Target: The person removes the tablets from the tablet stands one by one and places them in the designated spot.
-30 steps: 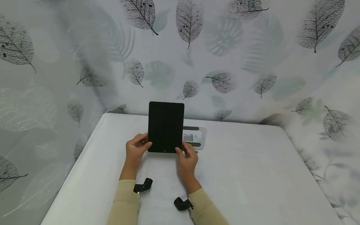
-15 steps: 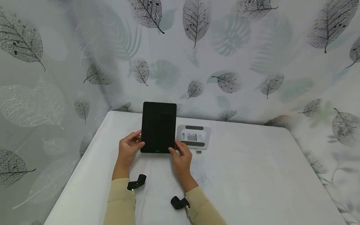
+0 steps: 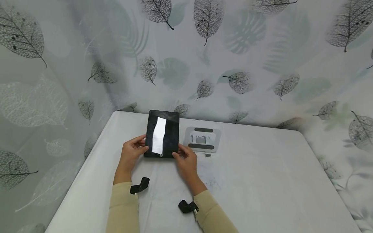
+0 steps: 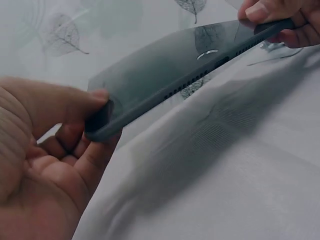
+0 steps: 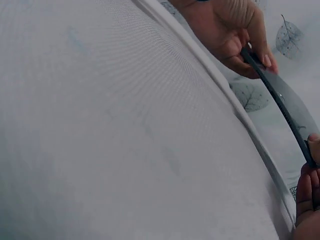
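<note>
A black tablet is held tilted above the far left part of the table, screen toward the head camera, a bright white reflection across its glass. My left hand pinches the lower left corner, thumb on the front. At the lower right corner, my right hand grips the edge with its thumb in front. In the left wrist view the tablet shows its bottom edge with speaker holes and a port, raised over the cloth. The right wrist view catches the tablet nearly edge-on between both hands.
A grey tablet stand with dark pads lies folded flat on the table, right of the tablet. White cloth covers the table. A leaf-patterned curtain hangs behind it. Black wrist cameras sit at both cuffs.
Both hands have carried the tablet left, away from the stand, which now shows fully. The tablet has tipped back, so a white reflection appears on its screen. The head view has shifted slightly.
</note>
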`<action>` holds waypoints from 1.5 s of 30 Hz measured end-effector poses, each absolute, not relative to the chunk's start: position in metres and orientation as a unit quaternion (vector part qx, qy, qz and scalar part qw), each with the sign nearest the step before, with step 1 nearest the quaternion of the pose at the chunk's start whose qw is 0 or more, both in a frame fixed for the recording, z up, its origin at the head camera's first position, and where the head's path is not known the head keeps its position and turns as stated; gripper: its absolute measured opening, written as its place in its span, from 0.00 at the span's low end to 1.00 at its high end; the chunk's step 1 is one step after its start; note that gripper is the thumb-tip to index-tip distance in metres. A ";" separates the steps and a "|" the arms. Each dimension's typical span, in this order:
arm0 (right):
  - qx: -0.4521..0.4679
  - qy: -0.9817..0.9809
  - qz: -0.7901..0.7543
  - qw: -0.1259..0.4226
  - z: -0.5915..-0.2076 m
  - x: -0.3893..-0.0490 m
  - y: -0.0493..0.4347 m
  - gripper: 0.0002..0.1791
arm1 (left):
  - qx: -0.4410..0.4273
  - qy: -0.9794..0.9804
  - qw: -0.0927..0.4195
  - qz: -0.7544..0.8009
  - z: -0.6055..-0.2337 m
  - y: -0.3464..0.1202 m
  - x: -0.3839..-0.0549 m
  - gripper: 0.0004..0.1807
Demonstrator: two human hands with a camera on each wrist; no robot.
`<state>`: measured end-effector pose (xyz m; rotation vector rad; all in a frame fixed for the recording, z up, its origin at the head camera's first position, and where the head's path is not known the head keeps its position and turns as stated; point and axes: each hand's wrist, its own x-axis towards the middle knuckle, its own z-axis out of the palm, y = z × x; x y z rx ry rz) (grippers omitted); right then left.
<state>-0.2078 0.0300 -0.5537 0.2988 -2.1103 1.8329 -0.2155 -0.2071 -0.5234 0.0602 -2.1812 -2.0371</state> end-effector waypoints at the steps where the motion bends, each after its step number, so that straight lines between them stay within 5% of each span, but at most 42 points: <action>1: 0.097 -0.743 0.643 0.160 -0.553 -0.208 0.030 0.24 | 0.026 -0.737 0.075 -0.671 -0.524 -0.207 -0.217 0.29; 14: 0.003 -0.798 0.591 0.118 -0.540 -0.211 0.032 0.20 | 0.079 -0.795 0.041 -0.600 -0.527 -0.196 -0.228 0.27; 27: 0.012 -0.825 0.544 0.152 -0.543 -0.211 0.034 0.20 | 0.099 -0.831 0.040 -0.545 -0.523 -0.193 -0.228 0.23; 45: 0.025 -0.854 0.481 0.196 -0.550 -0.208 0.021 0.15 | 0.174 -0.858 0.145 -0.462 -0.525 -0.169 -0.223 0.15</action>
